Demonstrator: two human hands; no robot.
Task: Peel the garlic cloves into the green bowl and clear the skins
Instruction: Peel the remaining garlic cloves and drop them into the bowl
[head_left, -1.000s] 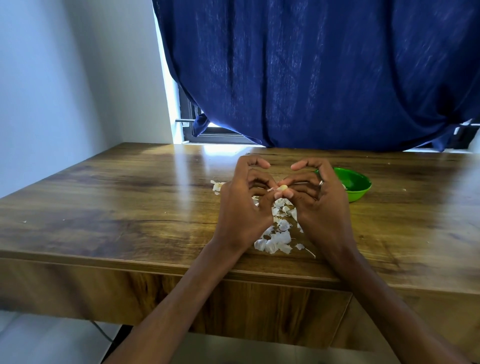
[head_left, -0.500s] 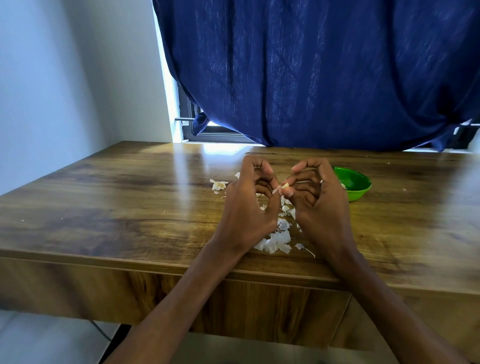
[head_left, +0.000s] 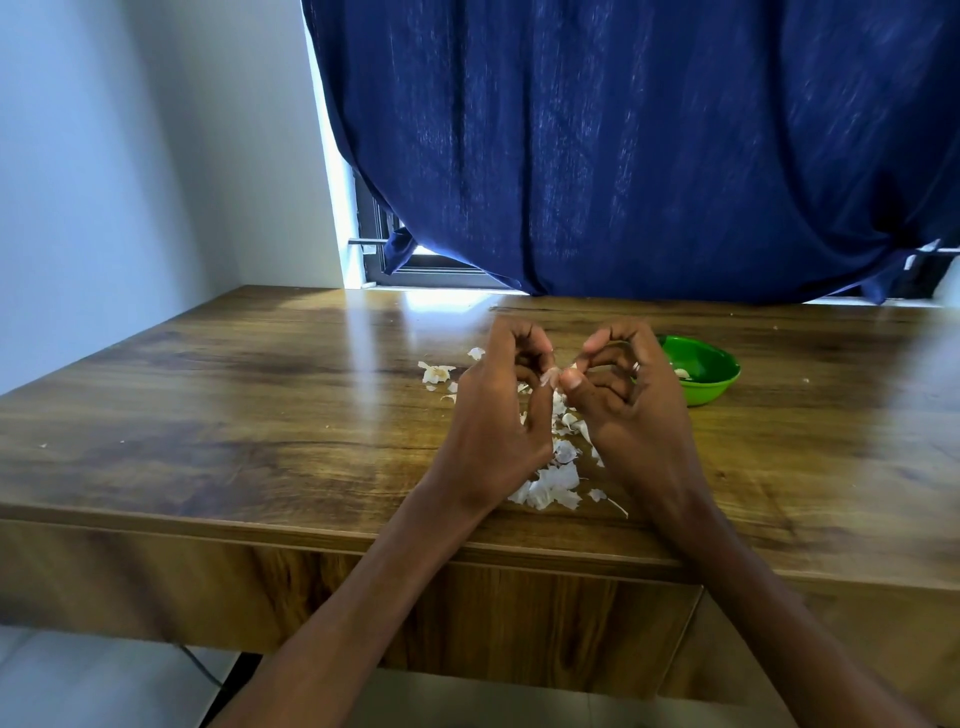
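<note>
A dark blue curtain (head_left: 649, 145) fills the upper right of the frame, hanging over a window (head_left: 410, 260) whose dark frame and a strip of daylight show at its lower left edge. A pale wall (head_left: 130, 156) takes the upper left. Below them a wooden table (head_left: 234, 405) spans the whole width, its front edge crossing the lower third of the frame.

Two bare forearms rise from the bottom edge and meet just right of centre above the table. The left hand (head_left: 493, 415) has its fingers curled in, its thumb and fingertips pinching one end of a garlic clove (head_left: 551, 376). The right hand (head_left: 628, 410) is curled too, thumb and forefinger gripping the other end — the small pale clove sits between the two hands, held above the tabletop. A ring (head_left: 636, 367) shows on a right finger.

The green bowl (head_left: 711, 384) stands on the table just behind and to the right of the right hand, partly hidden by it, with a pale piece or two inside.

Garlic skins (head_left: 550, 483) lie scattered on the table under and between the hands — more flakes sit to the left of the left hand.
</note>
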